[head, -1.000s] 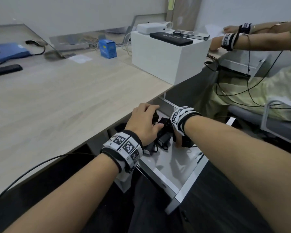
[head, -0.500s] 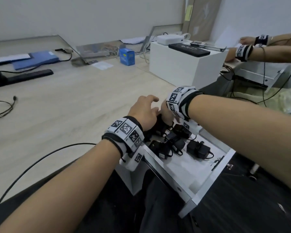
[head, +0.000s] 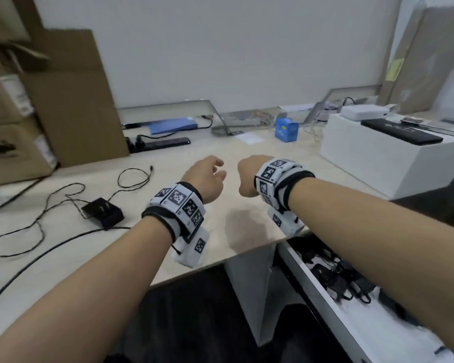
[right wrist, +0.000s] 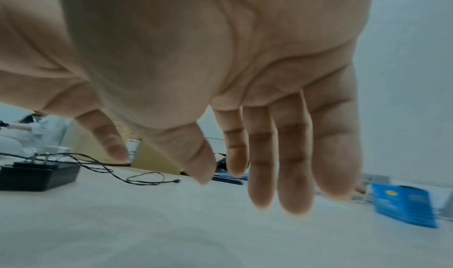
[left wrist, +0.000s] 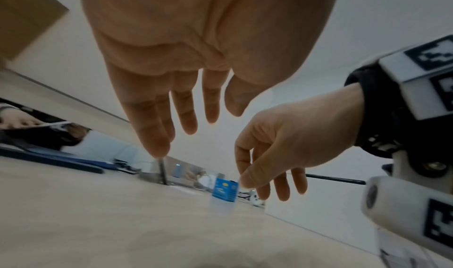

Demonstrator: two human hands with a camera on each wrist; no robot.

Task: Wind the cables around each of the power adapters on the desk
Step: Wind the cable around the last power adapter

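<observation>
We see both hands above the surface at frame centre, side by side: left hand and right hand have loose, relaxed fingers and hold nothing. The black power adapter lies left of centre, its cable sprawled unwound around it.

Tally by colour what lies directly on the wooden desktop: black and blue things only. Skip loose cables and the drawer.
Black: 2, the power adapter and the power strip
Blue: 2, the small blue box and the flat blue case
Total: 4
</observation>
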